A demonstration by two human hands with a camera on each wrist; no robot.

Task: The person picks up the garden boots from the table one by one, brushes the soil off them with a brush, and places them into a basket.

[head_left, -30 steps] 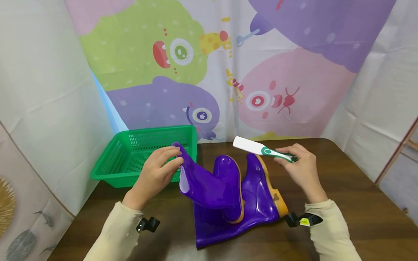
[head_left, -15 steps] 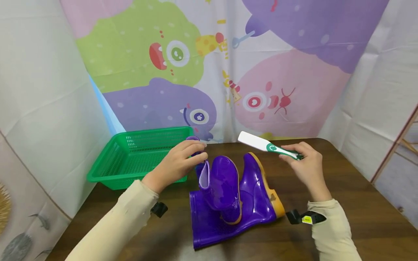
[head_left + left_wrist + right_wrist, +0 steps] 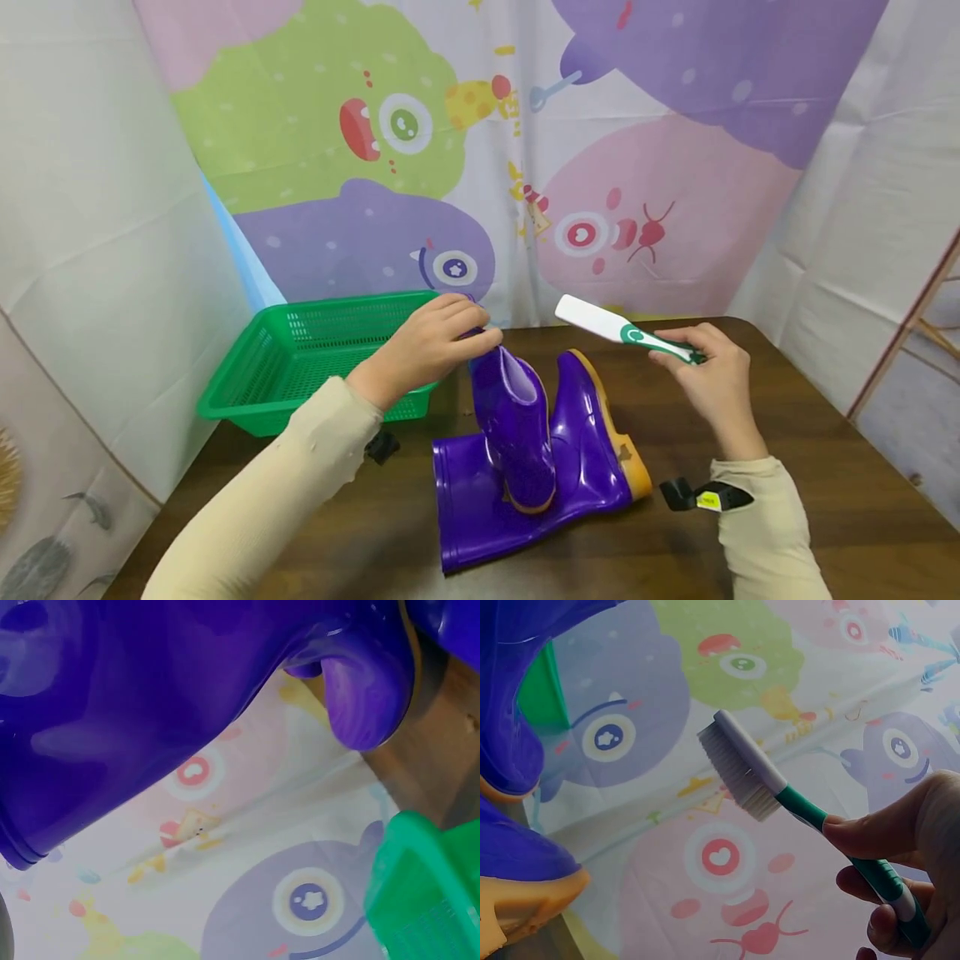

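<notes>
My left hand [image 3: 427, 346] grips the top edge of a purple rain boot [image 3: 513, 442]. That boot's shaft stands up, its opening facing forward and its foot over a second purple rain boot [image 3: 480, 517]. The second boot lies on its side, its yellow-orange sole [image 3: 633, 467] to the right. In the left wrist view the held boot's glossy shaft [image 3: 150, 697] fills the upper left. My right hand [image 3: 716, 379] holds a white and green scrub brush [image 3: 592, 318] by its handle, raised apart from the boots. The right wrist view shows its pale bristles [image 3: 735, 769].
A green perforated plastic basket [image 3: 247, 408] stands at the back left of the brown wooden table [image 3: 750, 533], close to my left forearm. Behind the table hangs a cartoon-printed curtain [image 3: 525, 275]. White cloth walls [image 3: 82, 208] close in both sides.
My left hand has moved right and slightly up, swinging the held boot's shaft from leaning left to nearly upright. My right hand has shifted a little right with the brush.
</notes>
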